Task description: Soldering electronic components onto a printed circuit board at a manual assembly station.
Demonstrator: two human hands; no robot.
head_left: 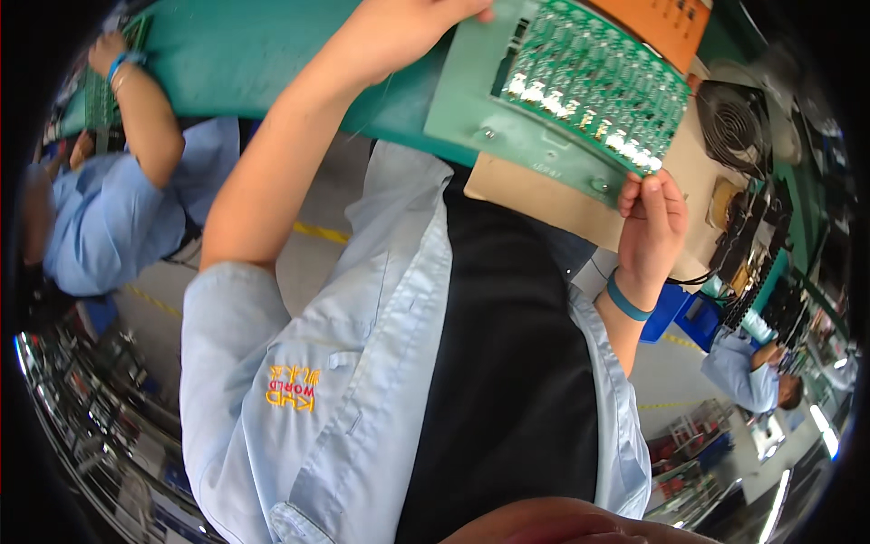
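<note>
A green circuit board panel (598,86) with rows of shiny metal contacts lies tilted on a pale green fixture plate (467,100). My right hand (654,218) is closed at the panel's near right corner, thumb against the edge and fingers curled beneath. At the top edge of the view is my left hand (408,32), its fingertips over the far left part of the plate. Most of its fingers are cut off by the picture's edge, so its grip is hidden. Round clear knobs (600,185) stand on the near side of the plate.
An orange board (666,27) lies beyond the panel. Brown cardboard (544,195) sticks out under the plate on the green bench (245,54). A black round-grilled fan (732,127) stands at right, above a blue bin (666,308). Co-workers sit at left (118,218) and far right (743,367).
</note>
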